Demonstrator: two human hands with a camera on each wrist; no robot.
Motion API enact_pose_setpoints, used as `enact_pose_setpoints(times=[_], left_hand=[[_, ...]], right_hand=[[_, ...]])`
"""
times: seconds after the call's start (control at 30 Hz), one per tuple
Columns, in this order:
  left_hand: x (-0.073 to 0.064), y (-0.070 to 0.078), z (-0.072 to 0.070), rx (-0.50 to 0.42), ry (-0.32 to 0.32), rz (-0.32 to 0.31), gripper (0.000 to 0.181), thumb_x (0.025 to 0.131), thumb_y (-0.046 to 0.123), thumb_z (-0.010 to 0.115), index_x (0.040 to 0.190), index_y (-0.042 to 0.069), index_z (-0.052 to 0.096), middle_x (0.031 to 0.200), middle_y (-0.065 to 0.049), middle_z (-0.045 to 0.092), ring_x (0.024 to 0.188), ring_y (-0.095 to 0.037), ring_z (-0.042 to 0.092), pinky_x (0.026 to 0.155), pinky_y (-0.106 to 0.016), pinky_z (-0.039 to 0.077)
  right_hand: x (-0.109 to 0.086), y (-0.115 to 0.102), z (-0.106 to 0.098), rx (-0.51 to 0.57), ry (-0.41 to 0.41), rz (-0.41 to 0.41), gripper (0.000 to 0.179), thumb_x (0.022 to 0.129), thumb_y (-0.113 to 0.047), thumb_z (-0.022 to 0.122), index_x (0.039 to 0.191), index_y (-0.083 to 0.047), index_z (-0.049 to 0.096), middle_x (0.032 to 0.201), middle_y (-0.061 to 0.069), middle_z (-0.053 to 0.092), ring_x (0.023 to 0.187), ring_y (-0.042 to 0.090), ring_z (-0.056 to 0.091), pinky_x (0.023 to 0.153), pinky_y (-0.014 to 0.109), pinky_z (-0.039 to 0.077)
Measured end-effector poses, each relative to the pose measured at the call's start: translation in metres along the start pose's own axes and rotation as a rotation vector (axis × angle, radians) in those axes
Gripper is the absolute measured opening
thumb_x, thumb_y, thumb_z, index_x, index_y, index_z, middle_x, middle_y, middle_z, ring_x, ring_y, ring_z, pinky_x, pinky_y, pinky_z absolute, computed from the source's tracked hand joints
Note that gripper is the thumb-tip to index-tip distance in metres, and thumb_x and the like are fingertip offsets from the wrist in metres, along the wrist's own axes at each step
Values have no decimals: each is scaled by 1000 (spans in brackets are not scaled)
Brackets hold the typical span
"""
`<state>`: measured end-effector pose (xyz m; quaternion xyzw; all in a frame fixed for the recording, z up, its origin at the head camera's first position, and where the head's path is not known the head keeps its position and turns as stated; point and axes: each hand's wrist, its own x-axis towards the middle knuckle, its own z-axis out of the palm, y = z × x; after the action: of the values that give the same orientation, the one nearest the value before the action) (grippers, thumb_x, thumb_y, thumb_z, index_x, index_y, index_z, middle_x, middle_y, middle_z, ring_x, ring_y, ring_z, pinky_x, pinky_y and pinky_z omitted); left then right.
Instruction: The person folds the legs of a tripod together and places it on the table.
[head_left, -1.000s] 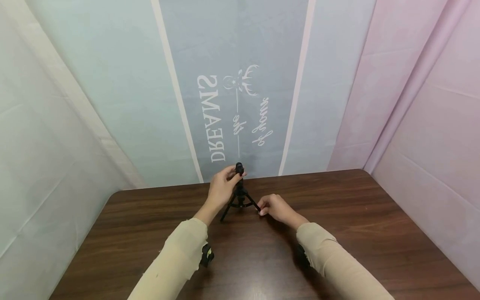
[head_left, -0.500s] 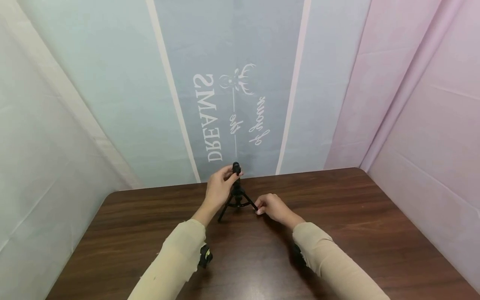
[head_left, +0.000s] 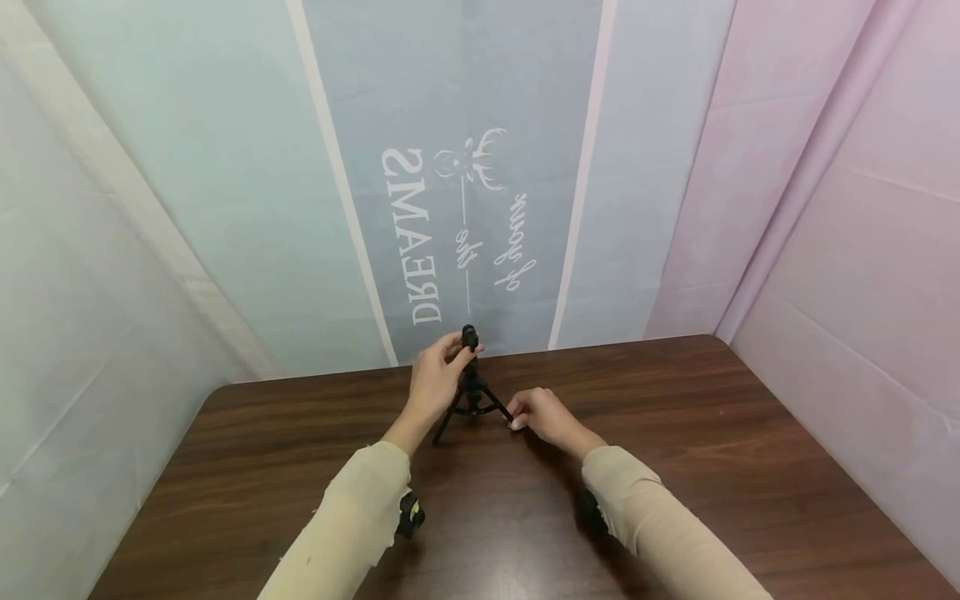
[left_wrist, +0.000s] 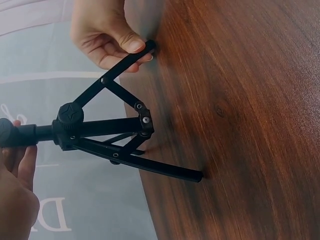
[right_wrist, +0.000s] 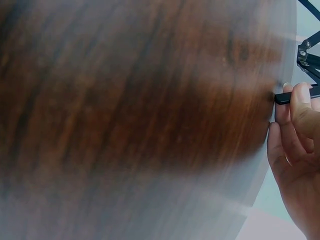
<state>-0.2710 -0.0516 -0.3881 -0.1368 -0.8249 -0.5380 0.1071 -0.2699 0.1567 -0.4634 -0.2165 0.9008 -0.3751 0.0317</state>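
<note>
small black tripod [head_left: 471, 392] stands upright near the far edge of the table [head_left: 712, 467], about centre left to right, close to the backdrop [head_left: 465, 167]. three thin flat legs splay out, each tied to the centre column by a short brace strut with little silver screws at the joints; a star-shaped knob sits at the hub in the left wrist view. matte black, plastic or metal, cannot tell which. short round stem and a dark knob on top.

left hand [head_left: 435, 383] pinches the top stem, fingers curled round it from the left side. right hand [head_left: 543, 417] pinches the tip of the right leg between thumb and curled fingers, low at the table surface. in the left wrist view one leg foot touches the wood; the far leg is mostly hidden behind the column.

table is dark brown wood grain, glossy, rounded corners. backdrop is thin creased sheet, pale blue-grey panels with white stripes, print reads "dreams" turned sideways; pink sheet on the right. beige long sleeves, small black wrist mounts under both.

right wrist view is heavily blurred, only fingers [right_wrist: 295, 125] and the leg tip are sharp; the rest of the tripod is cut off at its edge.
</note>
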Motion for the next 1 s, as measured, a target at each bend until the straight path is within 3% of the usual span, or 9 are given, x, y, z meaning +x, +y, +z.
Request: enact_pose_setpoints(times=[0.13, 0.33, 0.5, 0.73, 1.0], left_hand=[[-1, -1, -1, -4, 15, 12, 28, 100, 28, 62, 125, 16, 68, 107, 8, 74, 111, -15, 64, 91, -40, 52], [-2, -3, -2, -12, 33, 30, 25, 100, 26, 61, 122, 16, 69, 106, 7, 74, 109, -15, 65, 89, -41, 53], [-4, -4, -2, -18, 26, 4, 25, 101, 28, 60, 123, 19, 69, 106, 8, 73, 108, -15, 65, 84, -38, 52], [-3, -4, -4, -42, 18, -2, 25, 101, 29, 60, 123, 20, 68, 108, 9, 73, 110, -15, 64, 94, -42, 52], [-2, -6, -7, -49, 19, 2, 26, 102, 28, 59, 125, 19, 67, 109, 8, 73, 111, -16, 64, 91, -42, 53]], right_hand=[[2, -1, 2, -3, 6, -4, 6, 82, -4, 77, 86, -7, 74, 78, -4, 69, 78, 11, 64, 79, 38, 55], [3, -4, 6, 11, 17, 15, 6, 82, -3, 76, 86, -6, 74, 77, -4, 68, 76, 11, 63, 78, 38, 55], [3, -7, 8, 48, 12, 50, 5, 84, -1, 75, 88, -4, 74, 76, -2, 69, 75, 12, 64, 77, 38, 55], [5, -7, 9, 44, 20, 46, 5, 83, 0, 75, 88, -4, 75, 76, -3, 69, 73, 11, 63, 73, 34, 55], [11, -9, 13, 73, 32, 57, 5, 83, -1, 75, 87, -4, 74, 78, -2, 69, 76, 14, 64, 77, 38, 56]])
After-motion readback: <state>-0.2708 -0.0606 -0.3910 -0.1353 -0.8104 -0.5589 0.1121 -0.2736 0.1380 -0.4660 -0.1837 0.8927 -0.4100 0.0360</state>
